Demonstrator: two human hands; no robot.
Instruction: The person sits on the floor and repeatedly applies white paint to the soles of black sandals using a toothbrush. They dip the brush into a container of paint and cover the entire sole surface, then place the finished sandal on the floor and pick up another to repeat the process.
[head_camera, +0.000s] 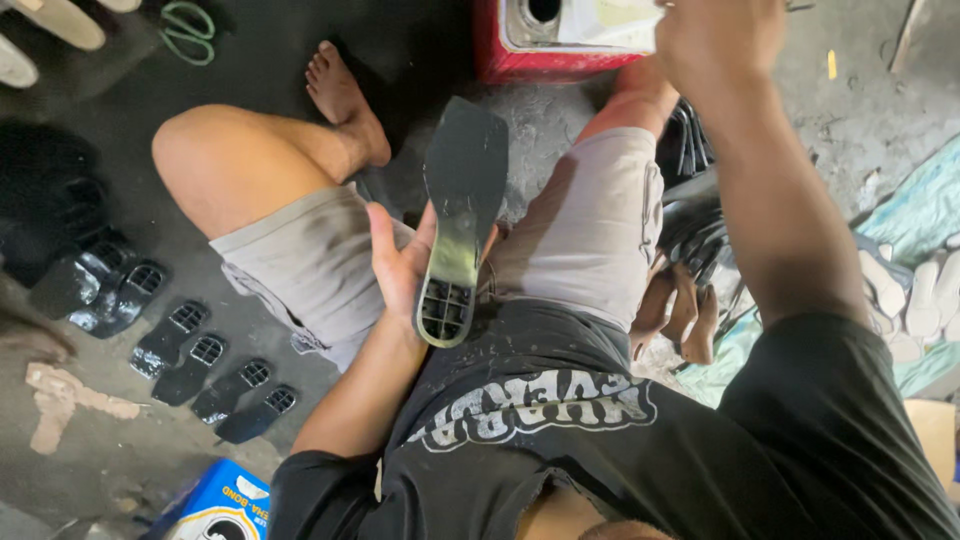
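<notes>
My left hand (400, 265) holds a black shoe sole (460, 215) from below, its gridded heel end toward me and its pointed toe aimed away over my lap. My right hand (715, 40) is raised at the top of the view over a red and white metal can (560, 40); its fingers run off the frame, so what it holds is hidden. I sit on the floor in grey shorts with my bare legs apart.
Several black soles (190, 355) lie in a row on the floor at left. A pile of black soles (695, 225) sits by my right thigh. Green scissors (188, 30) lie at top left, pale soles (915, 290) at right, and a blue box (225, 505) at bottom left.
</notes>
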